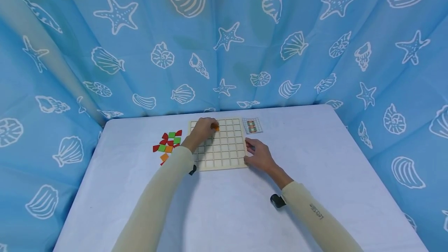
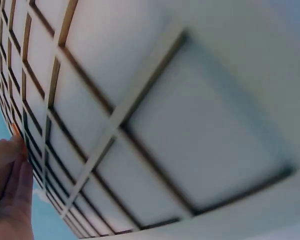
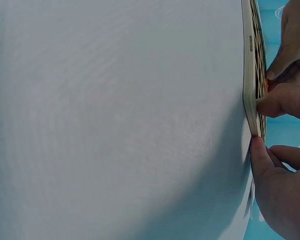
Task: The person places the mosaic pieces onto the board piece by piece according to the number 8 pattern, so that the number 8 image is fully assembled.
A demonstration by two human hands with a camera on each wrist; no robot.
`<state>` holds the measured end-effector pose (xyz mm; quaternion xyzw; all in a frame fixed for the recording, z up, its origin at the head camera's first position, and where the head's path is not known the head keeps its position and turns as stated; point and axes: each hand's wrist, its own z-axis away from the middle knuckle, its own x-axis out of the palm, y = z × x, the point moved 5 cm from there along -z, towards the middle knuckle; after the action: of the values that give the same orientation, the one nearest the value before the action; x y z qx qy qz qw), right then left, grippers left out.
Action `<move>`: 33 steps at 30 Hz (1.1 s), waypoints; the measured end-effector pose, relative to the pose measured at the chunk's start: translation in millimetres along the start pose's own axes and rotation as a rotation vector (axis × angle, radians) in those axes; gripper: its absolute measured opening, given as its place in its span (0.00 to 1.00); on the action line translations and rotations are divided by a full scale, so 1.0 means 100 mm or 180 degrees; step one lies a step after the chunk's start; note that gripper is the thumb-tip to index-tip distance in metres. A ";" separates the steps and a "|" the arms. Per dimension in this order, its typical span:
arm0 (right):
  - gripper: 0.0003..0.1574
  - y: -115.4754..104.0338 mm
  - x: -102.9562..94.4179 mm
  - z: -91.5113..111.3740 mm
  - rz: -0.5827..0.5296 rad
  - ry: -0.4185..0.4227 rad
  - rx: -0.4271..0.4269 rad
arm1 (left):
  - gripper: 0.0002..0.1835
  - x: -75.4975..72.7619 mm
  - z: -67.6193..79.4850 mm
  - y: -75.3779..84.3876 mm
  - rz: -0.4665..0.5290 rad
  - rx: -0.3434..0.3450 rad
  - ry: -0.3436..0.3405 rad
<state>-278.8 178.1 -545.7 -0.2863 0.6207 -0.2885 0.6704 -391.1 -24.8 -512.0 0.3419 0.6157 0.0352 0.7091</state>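
Hands, two, both at the wooden grid board [image 1: 227, 147], which lies on the white tablecloth [image 1: 224, 213]. Left hand [image 1: 201, 129]: reaching over the board's far rows, thumb and fingertips pinching one orange tile [image 1: 216, 128]; whether it sits down inside a cell I cannot fairly say, as the fingers cover much of it. Right hand [image 1: 260, 156]: at the board's right edge, thumb and bent forefinger holding the rim. Pattern card [image 1: 252, 126], one: just beside the board's far right corner, printed with green, red and orange shapes. Loose stock, left of the board: green square tiles [image 1: 172, 135], orange square tiles [image 1: 164, 157] and red curved-edged tiles [image 1: 165, 136], some touching, others apart, a few partly hidden by the beige left sleeve [image 1: 154, 197]. Progress, by my reckoning: barely begun; the pinched tile is the only piece I see at the board, the other cells in view are bare, and the loose stock is left to lay. Backdrop: blue curtain [image 1: 241, 59], shells and starfish in white.
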 end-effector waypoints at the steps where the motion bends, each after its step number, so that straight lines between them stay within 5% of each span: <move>1: 0.47 0.00 0.00 0.00 0.0007 -0.0002 0.0007 | 0.14 -0.01 0.02 -0.03 0.0086 0.0014 0.0045; 5: 0.47 0.01 0.01 0.01 0.0017 -0.0002 0.0035 | 0.17 -0.10 0.12 -0.18 0.0192 0.0026 0.0172; 10: 0.47 0.06 0.01 0.01 0.0017 -0.0049 0.0041 | 0.18 -0.30 0.28 -0.43 -0.0154 -0.0150 0.0064; 19: 0.47 0.09 -0.02 0.00 -0.0019 -0.0051 0.0072 | 0.18 -0.52 0.51 -0.82 -0.0512 -0.0731 -0.0143; 33: 0.47 0.01 0.02 -0.01 -0.0061 -0.0057 0.0038 | 0.20 -0.56 0.62 -0.95 -0.0464 -0.0945 -0.0054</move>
<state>-279.5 177.0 -547.7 -0.2908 0.6102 -0.2961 0.6749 -384.0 -151.5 -513.8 0.1880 0.6209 0.0713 0.7577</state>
